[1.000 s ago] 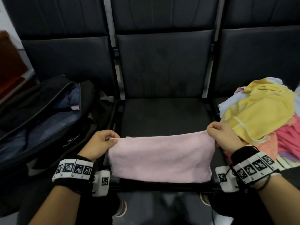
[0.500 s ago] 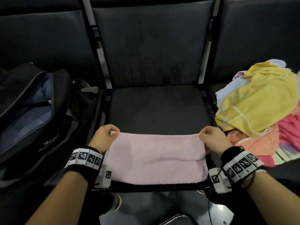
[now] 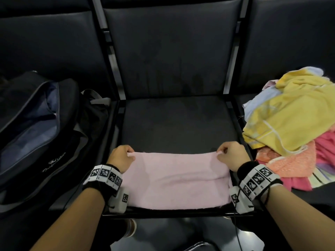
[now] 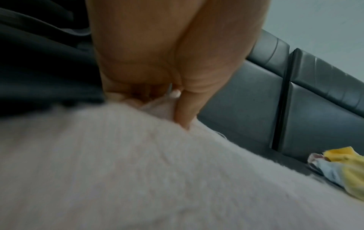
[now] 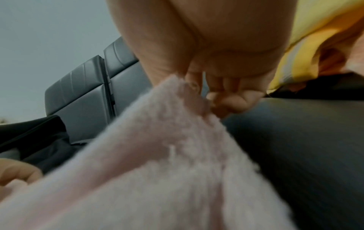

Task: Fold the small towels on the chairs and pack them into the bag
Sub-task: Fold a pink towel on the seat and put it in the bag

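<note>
A pale pink towel (image 3: 177,180) lies folded along the front of the middle chair seat (image 3: 174,124). My left hand (image 3: 120,157) pinches its far left corner, and my right hand (image 3: 232,156) pinches its far right corner. In the left wrist view the thumb and curled fingers of my left hand (image 4: 173,99) grip the pink towel (image 4: 138,171). The right wrist view shows my right hand (image 5: 212,96) pinching the towel's edge (image 5: 177,140). A black bag (image 3: 36,127) lies open on the left chair.
A heap of unfolded towels sits on the right chair, with a yellow one (image 3: 290,109) on top, an orange one (image 3: 290,160) and a bright pink one (image 3: 324,147) below. Dark chair backs (image 3: 172,48) rise behind. The black seat frame (image 3: 172,212) runs along the front.
Both hands have lowered the pink towel onto the middle seat, where it now lies flatter. The head view has tilted down and moved closer to the seat.
</note>
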The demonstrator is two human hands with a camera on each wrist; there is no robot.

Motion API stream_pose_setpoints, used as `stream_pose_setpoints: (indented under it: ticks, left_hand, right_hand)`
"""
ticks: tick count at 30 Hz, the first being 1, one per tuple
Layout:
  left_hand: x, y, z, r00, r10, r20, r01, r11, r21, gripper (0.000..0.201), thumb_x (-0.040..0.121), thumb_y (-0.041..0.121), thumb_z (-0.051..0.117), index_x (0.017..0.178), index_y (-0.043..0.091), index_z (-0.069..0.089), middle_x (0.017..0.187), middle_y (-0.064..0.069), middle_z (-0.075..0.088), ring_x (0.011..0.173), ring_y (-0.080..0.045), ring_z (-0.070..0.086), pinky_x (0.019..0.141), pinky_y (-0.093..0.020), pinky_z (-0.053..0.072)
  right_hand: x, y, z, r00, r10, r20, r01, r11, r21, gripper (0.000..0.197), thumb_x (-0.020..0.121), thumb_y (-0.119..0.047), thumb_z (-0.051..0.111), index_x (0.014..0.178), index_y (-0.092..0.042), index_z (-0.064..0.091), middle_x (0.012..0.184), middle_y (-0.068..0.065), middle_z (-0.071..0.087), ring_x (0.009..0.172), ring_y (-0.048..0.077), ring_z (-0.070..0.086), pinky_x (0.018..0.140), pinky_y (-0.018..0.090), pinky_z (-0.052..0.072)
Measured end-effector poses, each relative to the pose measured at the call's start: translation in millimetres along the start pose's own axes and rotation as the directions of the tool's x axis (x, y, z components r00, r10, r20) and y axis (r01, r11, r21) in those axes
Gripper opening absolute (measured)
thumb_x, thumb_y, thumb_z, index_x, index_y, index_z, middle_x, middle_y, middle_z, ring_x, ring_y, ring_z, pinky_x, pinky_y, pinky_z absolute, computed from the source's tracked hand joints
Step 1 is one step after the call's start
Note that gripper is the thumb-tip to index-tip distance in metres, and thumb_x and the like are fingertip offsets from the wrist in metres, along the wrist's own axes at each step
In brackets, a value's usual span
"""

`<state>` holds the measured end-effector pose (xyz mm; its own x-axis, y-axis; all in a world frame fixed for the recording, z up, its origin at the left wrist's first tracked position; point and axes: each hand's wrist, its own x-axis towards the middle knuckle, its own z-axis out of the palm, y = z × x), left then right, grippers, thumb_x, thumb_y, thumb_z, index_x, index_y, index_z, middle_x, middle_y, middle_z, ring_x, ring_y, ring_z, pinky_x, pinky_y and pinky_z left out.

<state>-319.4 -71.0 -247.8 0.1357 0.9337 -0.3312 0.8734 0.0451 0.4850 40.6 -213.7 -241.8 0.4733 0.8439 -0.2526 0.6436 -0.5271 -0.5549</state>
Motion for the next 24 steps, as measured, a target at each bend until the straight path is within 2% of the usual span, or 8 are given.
stream_pose_setpoints:
  ticks: [3, 5, 7, 9, 12, 16, 21, 24]
  left_hand:
    - [8, -2, -14, 0.984, -0.033, -0.176, 0.016, 0.996, -0.093, 0.018, 0.085, 0.006, 0.061, 0.081, 0.022, 0.067, 0.087, -0.009, 0.069, 0.083, -0.033, 0.066, 0.071, -0.032, 0.053]
    - [12, -6, -23, 0.971, -0.044, -0.236, 0.020, 0.994, -0.105, 0.023, 0.088, 0.008, 0.062, 0.108, 0.017, 0.068, 0.113, -0.014, 0.062, 0.100, -0.035, 0.063, 0.090, -0.039, 0.053]
    - [12, -14, -28, 0.976, -0.075, -0.204, 0.067, 0.997, -0.049, 0.046, 0.087, 0.017, 0.068, 0.131, 0.017, 0.056, 0.132, -0.016, 0.048, 0.116, -0.036, 0.054, 0.104, -0.042, 0.045]
    - [7, -23, -28, 0.978, -0.130, -0.162, 0.123, 0.991, -0.050, 0.057, 0.082, 0.023, 0.072, 0.135, 0.019, 0.049, 0.135, -0.015, 0.043, 0.119, -0.036, 0.052, 0.105, -0.041, 0.044]
    - [-4, -38, -21, 0.981, -0.166, -0.103, 0.157, 0.984, -0.090, 0.051, 0.077, 0.027, 0.076, 0.122, 0.020, 0.052, 0.127, -0.012, 0.045, 0.104, -0.029, 0.057, 0.095, -0.037, 0.049]
    - [-18, -47, -9, 0.989, -0.147, 0.001, 0.146, 0.988, -0.051, 0.035, 0.074, 0.026, 0.079, 0.102, 0.023, 0.059, 0.117, -0.011, 0.052, 0.093, -0.025, 0.061, 0.088, -0.034, 0.053]
    - [-24, -46, 1, 0.982, -0.187, -0.001, 0.187, 0.982, 0.031, 0.029, 0.076, 0.028, 0.080, 0.093, 0.032, 0.058, 0.119, -0.005, 0.043, 0.097, -0.025, 0.058, 0.091, -0.034, 0.050]
    - [-24, -45, 1, 0.980, -0.200, -0.005, 0.201, 0.979, 0.026, 0.030, 0.077, 0.029, 0.080, 0.095, 0.033, 0.057, 0.117, -0.002, 0.040, 0.092, -0.023, 0.059, 0.087, -0.033, 0.051]
  right_hand:
    - [15, -13, -7, 0.964, -0.104, -0.246, 0.131, 0.987, 0.095, 0.017, 0.077, -0.008, 0.074, 0.088, -0.020, 0.067, 0.083, 0.002, 0.060, 0.073, 0.022, 0.059, 0.070, 0.027, 0.045]
    - [23, -19, -9, 0.966, -0.111, -0.232, 0.137, 0.986, 0.100, 0.030, 0.081, -0.017, 0.075, 0.109, -0.017, 0.065, 0.098, 0.005, 0.057, 0.079, 0.021, 0.058, 0.077, 0.029, 0.044]
    - [25, -21, -6, 0.989, -0.089, -0.120, 0.095, 0.995, 0.042, 0.036, 0.083, -0.022, 0.074, 0.117, -0.016, 0.063, 0.101, 0.005, 0.058, 0.086, 0.020, 0.058, 0.079, 0.026, 0.041]
    - [21, -20, -1, 0.999, -0.048, 0.001, 0.048, 0.999, 0.013, 0.032, 0.083, -0.024, 0.072, 0.113, -0.017, 0.065, 0.094, 0.000, 0.063, 0.088, 0.019, 0.060, 0.077, 0.025, 0.040]
    - [11, -18, 10, 0.994, 0.006, 0.105, -0.008, 1.000, 0.027, 0.026, 0.080, -0.029, 0.075, 0.102, -0.018, 0.067, 0.088, -0.003, 0.065, 0.087, 0.018, 0.061, 0.074, 0.024, 0.041]
    - [2, -18, 23, 0.991, 0.016, 0.136, -0.016, 1.000, -0.001, 0.024, 0.071, -0.033, 0.080, 0.078, -0.018, 0.063, 0.077, -0.004, 0.063, 0.072, 0.012, 0.059, 0.054, 0.021, 0.038]
    - [-1, -14, 23, 0.983, 0.048, 0.177, -0.032, 0.995, -0.091, 0.030, 0.071, -0.031, 0.082, 0.082, -0.013, 0.060, 0.079, -0.003, 0.061, 0.073, 0.017, 0.057, 0.062, 0.026, 0.042]
    - [-4, -12, 22, 0.977, 0.035, 0.211, -0.013, 0.995, -0.102, 0.027, 0.071, -0.024, 0.081, 0.073, -0.005, 0.063, 0.070, 0.002, 0.060, 0.065, 0.017, 0.056, 0.054, 0.026, 0.042]
